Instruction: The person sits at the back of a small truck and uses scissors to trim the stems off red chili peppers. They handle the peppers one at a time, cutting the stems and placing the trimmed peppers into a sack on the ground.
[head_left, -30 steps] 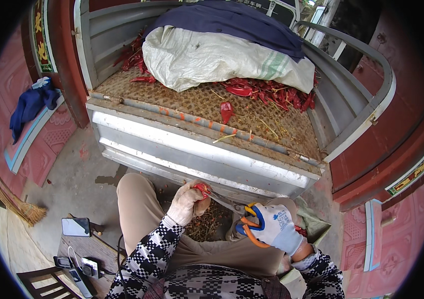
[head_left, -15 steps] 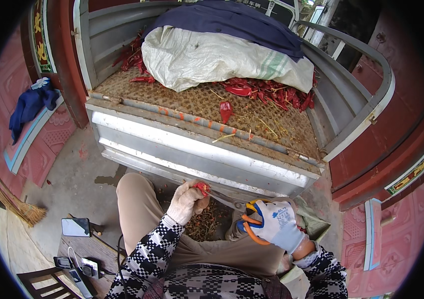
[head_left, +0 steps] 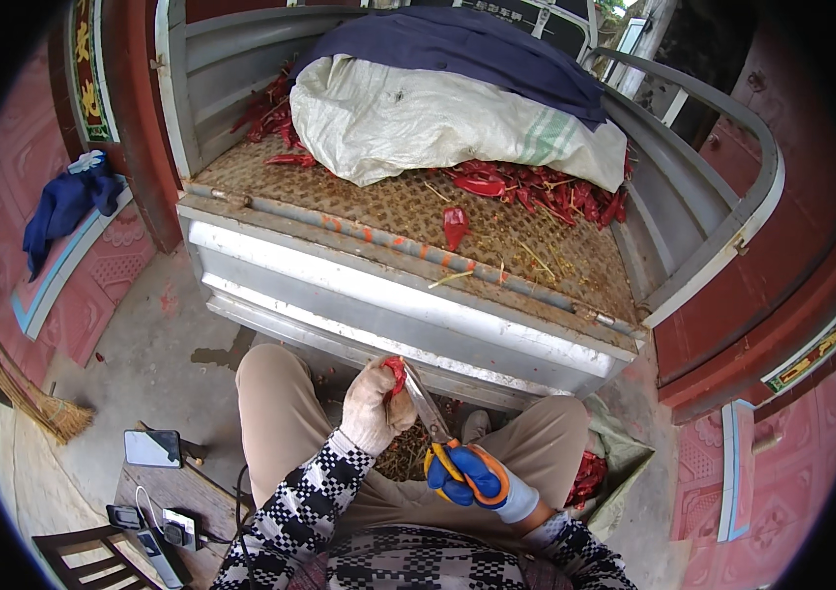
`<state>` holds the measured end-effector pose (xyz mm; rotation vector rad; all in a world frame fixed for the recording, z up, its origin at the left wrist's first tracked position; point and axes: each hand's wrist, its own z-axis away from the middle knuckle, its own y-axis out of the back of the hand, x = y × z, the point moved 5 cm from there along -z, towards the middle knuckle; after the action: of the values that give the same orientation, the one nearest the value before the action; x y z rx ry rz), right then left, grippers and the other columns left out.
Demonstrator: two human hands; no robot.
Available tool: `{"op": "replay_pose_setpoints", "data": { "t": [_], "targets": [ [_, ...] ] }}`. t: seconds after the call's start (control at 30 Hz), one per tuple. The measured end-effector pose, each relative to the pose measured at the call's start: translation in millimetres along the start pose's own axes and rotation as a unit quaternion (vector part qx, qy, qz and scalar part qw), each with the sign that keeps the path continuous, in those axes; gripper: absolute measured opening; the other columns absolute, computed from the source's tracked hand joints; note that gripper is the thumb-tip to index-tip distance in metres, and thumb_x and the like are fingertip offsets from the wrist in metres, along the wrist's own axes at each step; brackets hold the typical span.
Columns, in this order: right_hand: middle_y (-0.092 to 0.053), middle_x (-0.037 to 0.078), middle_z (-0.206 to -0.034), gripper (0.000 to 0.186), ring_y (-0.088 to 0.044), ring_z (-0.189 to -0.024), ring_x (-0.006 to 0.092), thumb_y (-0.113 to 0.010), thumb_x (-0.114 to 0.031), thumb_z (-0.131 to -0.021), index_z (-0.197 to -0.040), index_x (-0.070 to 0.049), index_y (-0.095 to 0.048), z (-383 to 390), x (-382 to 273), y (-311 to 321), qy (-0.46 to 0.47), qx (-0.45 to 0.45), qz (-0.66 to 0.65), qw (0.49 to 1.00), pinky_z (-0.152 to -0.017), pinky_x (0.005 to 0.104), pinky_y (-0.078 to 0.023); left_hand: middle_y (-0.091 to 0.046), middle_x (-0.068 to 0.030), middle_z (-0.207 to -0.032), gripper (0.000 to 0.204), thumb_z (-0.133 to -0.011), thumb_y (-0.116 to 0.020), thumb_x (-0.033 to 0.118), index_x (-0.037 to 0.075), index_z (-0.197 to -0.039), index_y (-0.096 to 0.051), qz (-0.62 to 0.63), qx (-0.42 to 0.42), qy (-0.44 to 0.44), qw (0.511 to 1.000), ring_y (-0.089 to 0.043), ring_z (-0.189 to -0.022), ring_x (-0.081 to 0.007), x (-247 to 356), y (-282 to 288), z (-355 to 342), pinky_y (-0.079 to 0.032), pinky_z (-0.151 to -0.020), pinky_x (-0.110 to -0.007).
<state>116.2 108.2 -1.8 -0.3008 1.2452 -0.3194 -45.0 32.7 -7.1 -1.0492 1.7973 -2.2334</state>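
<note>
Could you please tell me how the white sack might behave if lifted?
The white sack would probably be floppy, since its surface is creased and puckered. It might drag the dark blue cloth along, as that lies over its upper part. Red chillies may shift or scatter, because loose ones show along its lower edge.

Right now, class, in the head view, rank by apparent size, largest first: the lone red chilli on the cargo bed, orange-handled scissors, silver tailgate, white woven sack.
1. Silver tailgate
2. White woven sack
3. Orange-handled scissors, partly covered by the right hand
4. Lone red chilli
</note>
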Motion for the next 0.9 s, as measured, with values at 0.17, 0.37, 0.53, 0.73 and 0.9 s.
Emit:
{"op": "replay_pose_setpoints", "data": {
  "t": [0.17, 0.37, 0.53, 0.73, 0.9],
  "targets": [
    [-0.063, 0.011, -0.072, 0.037, -0.061, -0.065, 0.0250, -0.074, -0.037, -0.080, -0.096, -0.005, -0.063, 9.2, -32.9, 4.8, 0.098, 0.235, 0.454, 0.854, -0.059, 0.0340, -0.046, -0.043, -0.0040, -0.053, 0.024, -0.083, -0.051, 0.019, -0.001, -0.095, -0.055, -0.095, 0.025, -0.033, 0.995, -0.036, -0.039, -0.0139, 3.4, -2.0, 3.0, -0.026, -0.037, -0.028],
    [-0.067, 0.013, -0.078, 0.045, -0.065, -0.072, 0.0326, -0.077, -0.043, -0.073, -0.098, -0.008, -0.064, 23.8, -71.2, 3.8, 0.166, 0.299, 0.659, 0.670, -0.067, 0.0416, -0.050, -0.050, -0.0038, -0.065, 0.035, -0.087, -0.057, 0.022, -0.003, -0.110, -0.052, -0.084, 0.040, -0.068, 0.993, -0.043, -0.046, -0.0116, 2.1, 11.2, 3.9, -0.031, -0.040, -0.026],
    [-0.068, 0.014, -0.087, 0.052, -0.065, -0.076, 0.0342, -0.075, -0.046, -0.073, -0.105, -0.006, -0.062, 16.7, -82.3, 4.1, 0.152, 0.277, 0.716, 0.623, -0.070, 0.0435, -0.048, -0.052, -0.0039, -0.066, 0.031, -0.088, -0.058, 0.022, -0.002, -0.106, -0.053, -0.108, -0.006, -0.066, 0.992, -0.046, -0.048, -0.0112, -2.7, -2.2, 8.8, -0.033, -0.042, -0.026],
    [-0.068, 0.016, -0.088, 0.052, -0.066, -0.077, 0.0357, -0.074, -0.045, -0.075, -0.106, -0.005, -0.061, 5.4, -91.7, 7.5, 0.149, 0.235, 0.737, 0.616, -0.069, 0.0443, -0.050, -0.053, -0.0035, -0.070, 0.036, -0.091, -0.058, 0.025, -0.002, -0.113, -0.050, -0.121, -0.041, -0.063, 0.990, -0.048, -0.055, -0.0105, -2.5, 5.5, 7.0, -0.035, -0.046, -0.026],
    [-0.069, 0.016, -0.086, 0.054, -0.066, -0.075, 0.0336, -0.073, -0.046, -0.076, -0.108, -0.004, -0.061, 2.2, -99.3, 6.8, 0.144, 0.213, 0.759, 0.598, -0.068, 0.0434, -0.049, -0.055, -0.0044, -0.074, 0.040, -0.091, -0.059, 0.023, -0.003, -0.119, -0.048, -0.102, 0.004, -0.065, 0.993, -0.049, -0.057, -0.0112, -7.2, 11.0, 7.8, -0.037, -0.048, -0.025]
  ]
}}
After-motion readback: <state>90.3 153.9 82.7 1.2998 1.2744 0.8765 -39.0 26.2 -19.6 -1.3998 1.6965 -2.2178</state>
